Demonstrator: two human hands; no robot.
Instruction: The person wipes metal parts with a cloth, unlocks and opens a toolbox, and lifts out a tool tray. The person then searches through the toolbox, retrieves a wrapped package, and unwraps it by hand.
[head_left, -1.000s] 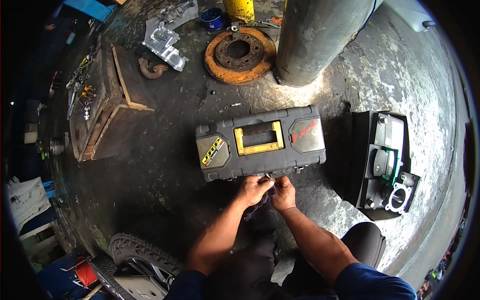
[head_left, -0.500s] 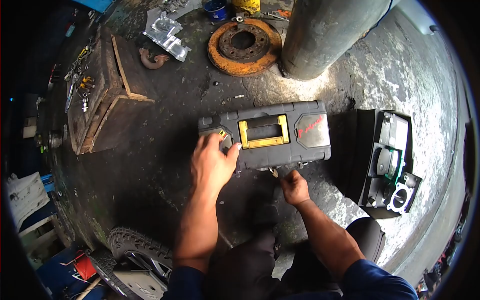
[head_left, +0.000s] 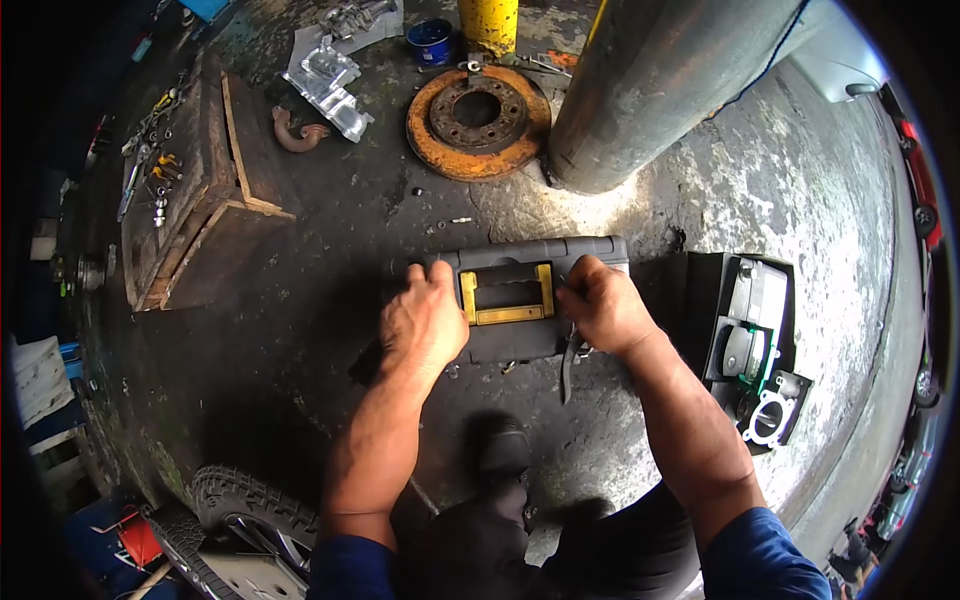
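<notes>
In front of my feet a black toolbox [head_left: 510, 343] lies on the floor, its yellow-framed handle [head_left: 510, 316] folded flat in the lid. My left hand [head_left: 422, 315] grips the left end of the box, fingers curled over the lid and thumb beside the handle. Over the lid's right part, my right hand [head_left: 610, 305] is closed, thumb and fingers pressed together. A dark narrow strap [head_left: 569, 370] hangs down from this hand past the box's near edge. The part inside the fist is hidden. Small metal latch pieces [head_left: 510, 367] show along the near edge.
Beyond the box stand a rusty brake disc [head_left: 425, 133] and a thick metal post [head_left: 650, 100]. A wooden crate [head_left: 215, 200] with tools is at left, a black tray [head_left: 700, 340] of parts at right. A tyre [head_left: 250, 495] lies at lower left.
My right hand has moved up from below the box's near edge onto the lid's right part, with the strap now hanging from it. My left hand stays on the left end.
</notes>
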